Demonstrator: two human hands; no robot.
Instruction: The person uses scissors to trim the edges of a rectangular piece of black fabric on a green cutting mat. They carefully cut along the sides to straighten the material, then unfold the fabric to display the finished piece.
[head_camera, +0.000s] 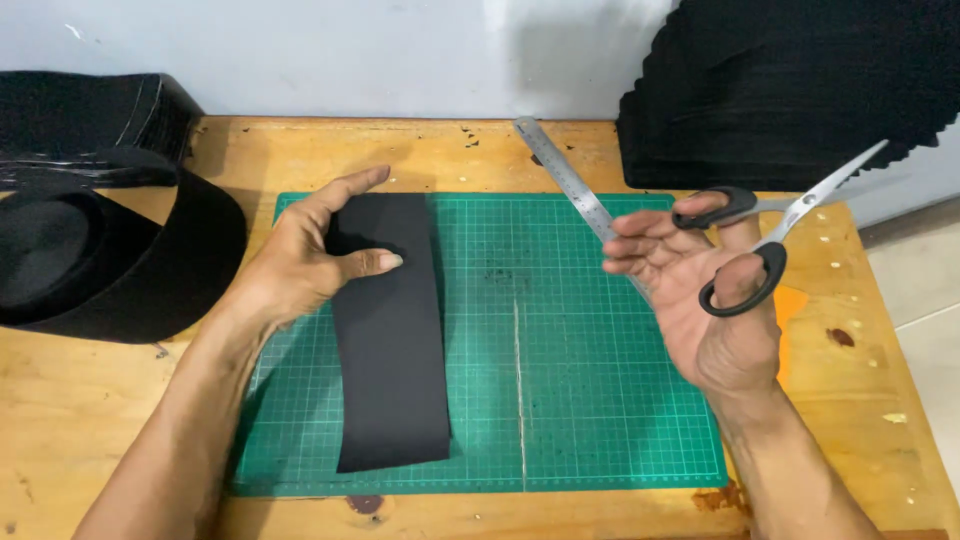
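Green cutting mat (590, 400) on a wooden desk (60, 420) carries a thin, floppy black strip (395, 340), best pinned flat near its top where the open left hand (300, 265) rests, while the right hand (700, 290) grips opened scissors (780, 235).

No packages or labels show here. No signs either. No screens appear anywhere on the bench or the wall.

black stack (800, 90) cut off top/right, ruler (575, 190) partly behind right hand (700, 300)
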